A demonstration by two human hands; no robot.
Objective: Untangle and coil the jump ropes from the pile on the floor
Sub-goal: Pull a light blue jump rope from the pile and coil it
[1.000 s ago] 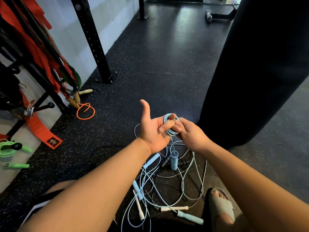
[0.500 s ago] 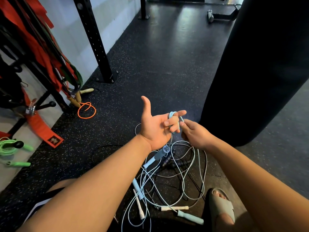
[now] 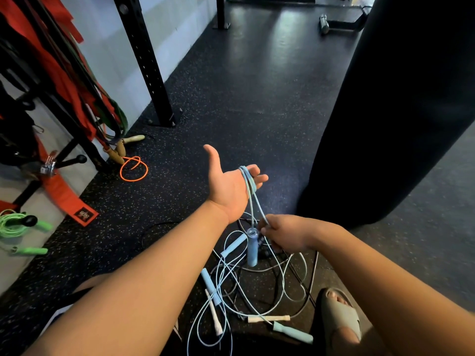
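Note:
My left hand (image 3: 231, 186) is held palm up with the thumb out, and loops of a light blue jump rope (image 3: 248, 183) hang round its extended fingers. Two strands run down from there to my right hand (image 3: 285, 236), which pinches the rope just below the left wrist. One blue handle (image 3: 252, 249) of this rope dangles beside the right hand. Under both hands lies the tangled pile (image 3: 244, 286) of pale blue, white and black ropes, with a blue handle (image 3: 293, 331) and white handles (image 3: 268, 318) on the dark rubber floor.
A black punching bag (image 3: 401, 104) hangs close on the right. A black rack upright (image 3: 144, 60) stands at the back left, with an orange rope (image 3: 133, 169) near its base. A green jump rope (image 3: 18, 227) lies far left. My sandalled foot (image 3: 339, 314) is beside the pile.
My right hand has dropped from the left fingers down to below the wrist, drawing the blue rope taut. The left fingers have uncurled, and the blue handle now hangs lower.

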